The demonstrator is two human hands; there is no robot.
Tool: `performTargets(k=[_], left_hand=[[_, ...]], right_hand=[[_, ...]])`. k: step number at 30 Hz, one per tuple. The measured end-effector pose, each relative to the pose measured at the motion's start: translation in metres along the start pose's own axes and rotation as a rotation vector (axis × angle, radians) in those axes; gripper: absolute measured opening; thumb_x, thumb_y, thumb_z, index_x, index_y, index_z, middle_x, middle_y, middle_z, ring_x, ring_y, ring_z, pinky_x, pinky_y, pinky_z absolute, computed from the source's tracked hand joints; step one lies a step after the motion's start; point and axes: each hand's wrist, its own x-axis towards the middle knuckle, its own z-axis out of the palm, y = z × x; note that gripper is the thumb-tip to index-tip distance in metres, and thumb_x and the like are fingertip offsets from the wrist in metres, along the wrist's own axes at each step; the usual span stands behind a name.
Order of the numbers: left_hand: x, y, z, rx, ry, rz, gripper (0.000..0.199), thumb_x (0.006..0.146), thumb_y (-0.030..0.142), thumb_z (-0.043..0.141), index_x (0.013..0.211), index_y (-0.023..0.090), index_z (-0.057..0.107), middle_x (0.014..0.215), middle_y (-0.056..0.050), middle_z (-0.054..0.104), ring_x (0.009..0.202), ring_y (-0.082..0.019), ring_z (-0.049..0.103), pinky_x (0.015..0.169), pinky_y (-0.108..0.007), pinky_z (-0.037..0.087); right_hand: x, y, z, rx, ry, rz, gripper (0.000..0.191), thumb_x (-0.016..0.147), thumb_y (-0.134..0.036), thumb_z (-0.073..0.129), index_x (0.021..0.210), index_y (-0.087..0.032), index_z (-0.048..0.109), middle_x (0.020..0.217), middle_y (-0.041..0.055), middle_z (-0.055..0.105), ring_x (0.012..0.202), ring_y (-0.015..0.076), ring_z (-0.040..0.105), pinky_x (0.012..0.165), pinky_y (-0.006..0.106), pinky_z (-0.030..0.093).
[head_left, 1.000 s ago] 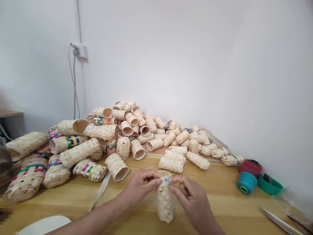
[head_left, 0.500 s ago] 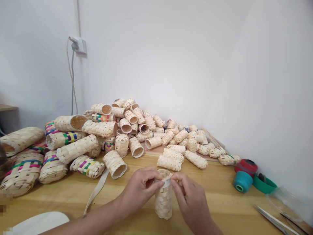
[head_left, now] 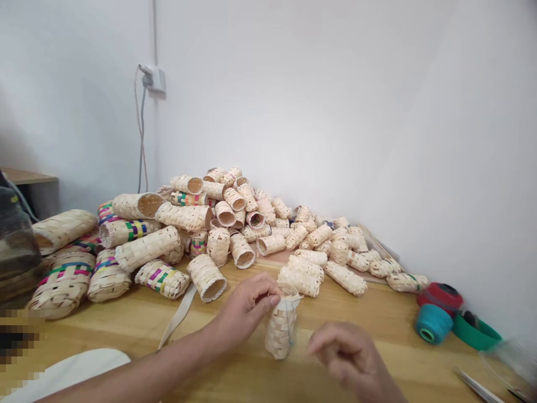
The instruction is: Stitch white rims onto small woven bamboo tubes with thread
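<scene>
A small woven cylinder (head_left: 282, 330) with a pale band round its rim hangs or stands upright over the wooden table, its open end up. My left hand (head_left: 255, 305) pinches its rim from the left side. Below and right of the cylinder is my right hand (head_left: 350, 355), apart from it, with curled fingers blurred by motion; whether it holds anything cannot be made out. A thin thread seems to run down the cylinder's right side.
A large pile of woven cylinders (head_left: 218, 246) lies behind. At the right are a red spool (head_left: 439, 299), a blue spool (head_left: 434, 324), a green dish (head_left: 478, 333) and scissors (head_left: 476, 386). A white strip (head_left: 178, 316) lies at the left.
My right hand has let go of the cylinder's rim and moved right and down. My left hand still pinches the rim. The view has shifted left.
</scene>
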Motion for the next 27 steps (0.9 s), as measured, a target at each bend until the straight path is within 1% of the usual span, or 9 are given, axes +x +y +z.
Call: performTargets(k=[2,4,6,8,10,13,15,19,27], left_hand=[[0.0,0.0,0.0,-0.022,-0.018,0.014,0.022,0.091,0.026,0.05,0.076,0.017,0.063,0.084,-0.005,0.059,0.083,-0.019,0.055,0.076,-0.028,0.041],[-0.001,0.0,0.0,-0.032,-0.035,0.023,0.022,0.092,0.026,0.05,0.077,0.017,0.063,0.089,-0.005,0.059,0.086,-0.02,0.055,0.079,-0.029,0.042],[-0.002,0.003,0.001,-0.025,-0.048,0.041,0.021,0.092,0.026,0.05,0.079,0.017,0.065,0.093,-0.006,0.058,0.09,-0.02,0.056,0.082,-0.03,0.042],[-0.004,0.005,0.002,-0.005,-0.057,0.07,0.02,0.091,0.025,0.051,0.081,0.019,0.067,0.098,-0.006,0.058,0.096,-0.021,0.055,0.086,-0.031,0.042],[-0.005,0.007,0.003,0.017,-0.044,0.083,0.019,0.09,0.024,0.053,0.084,0.021,0.07,0.103,-0.007,0.058,0.102,-0.022,0.054,0.09,-0.032,0.041],[-0.005,0.008,0.005,0.013,0.082,0.028,0.018,0.086,0.024,0.058,0.097,0.023,0.072,0.113,-0.009,0.057,0.102,-0.023,0.053,0.083,-0.031,0.044],[-0.004,0.008,0.008,-0.007,0.149,-0.044,0.018,0.082,0.025,0.062,0.097,0.021,0.072,0.101,-0.008,0.061,0.087,-0.021,0.055,0.072,-0.028,0.045],[-0.003,0.012,0.015,-0.051,0.051,-0.152,0.013,0.078,0.026,0.065,0.074,0.016,0.072,0.063,-0.001,0.059,0.061,-0.014,0.048,0.059,-0.025,0.038],[-0.007,0.013,0.024,-0.118,0.061,-0.325,0.015,0.075,0.027,0.061,0.065,0.016,0.063,0.052,0.005,0.044,0.052,-0.01,0.035,0.049,-0.022,0.027]], right_hand=[[0.003,0.0,-0.006,0.1,0.286,0.068,0.03,0.081,-0.05,0.063,0.089,-0.022,0.071,0.05,-0.0057,0.037,0.047,0.0108,0.032,0.046,0.022,0.029],[0.009,-0.001,-0.006,0.055,0.441,0.151,0.032,0.082,-0.048,0.063,0.099,-0.021,0.069,0.051,-0.0071,0.033,0.048,0.0111,0.03,0.047,0.022,0.03],[0.014,-0.001,-0.003,-0.093,0.399,0.157,0.038,0.082,-0.044,0.063,0.112,-0.02,0.066,0.053,-0.0078,0.032,0.048,0.0112,0.031,0.047,0.022,0.029],[0.017,-0.001,0.002,-0.247,0.285,0.127,0.04,0.084,-0.042,0.061,0.118,-0.02,0.064,0.053,-0.0078,0.034,0.048,0.0112,0.034,0.047,0.022,0.03],[0.017,0.0,0.007,-0.371,0.205,0.089,0.031,0.086,-0.04,0.058,0.107,-0.021,0.069,0.054,-0.0061,0.042,0.049,0.0113,0.038,0.048,0.021,0.032],[0.015,0.001,0.01,-0.463,0.264,0.027,0.027,0.089,-0.041,0.054,0.083,-0.02,0.071,0.057,-0.0029,0.053,0.049,0.0116,0.042,0.048,0.022,0.034],[0.014,0.001,0.012,-0.483,0.349,-0.006,0.028,0.09,-0.041,0.054,0.079,-0.02,0.069,0.056,-0.003,0.053,0.048,0.0114,0.042,0.047,0.021,0.034],[0.014,-0.001,0.015,-0.531,0.402,-0.062,0.027,0.089,-0.04,0.056,0.076,-0.02,0.069,0.051,-0.0042,0.05,0.043,0.0103,0.04,0.043,0.02,0.032],[0.014,-0.001,0.025,-0.632,0.359,-0.203,0.019,0.091,-0.029,0.056,0.081,-0.021,0.07,0.061,-0.0022,0.066,0.046,0.0109,0.053,0.046,0.02,0.039]])
